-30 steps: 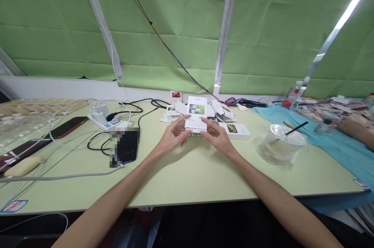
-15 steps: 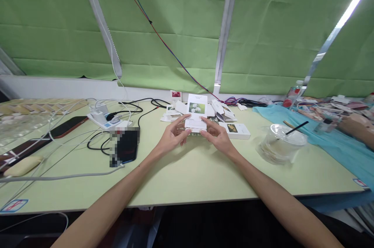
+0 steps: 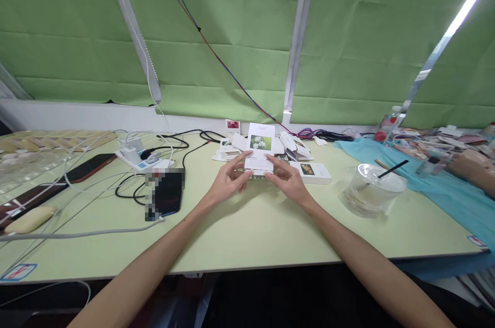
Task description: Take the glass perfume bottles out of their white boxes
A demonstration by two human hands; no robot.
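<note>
Between both hands a white card box (image 3: pixel 260 143) printed with white flowers is held up, tilted towards me, above the table. My left hand (image 3: pixel 232 177) grips its lower left edge, thumb in front and fingers at the side. On the lower right edge, my right hand (image 3: pixel 286 179) pinches it the same way. Behind it lie several loose white cartons, among them an opened carton (image 3: pixel 297 146). A white box with a yellow-flower picture (image 3: pixel 315 173) lies flat just right of my right hand. The back of the held box is hidden.
Left on the pale green table (image 3: pixel 255 240) are a black phone (image 3: pixel 169 191), a power strip (image 3: pixel 145 163) and tangled cables. To the right stand a lidded plastic cup (image 3: pixel 373 189) with a black straw and a turquoise cloth (image 3: pixel 429 199). Another person's arm (image 3: pixel 469 168) rests at far right.
The held box's top edge has tipped up very slightly. Both hands keep the same place and grip.
</note>
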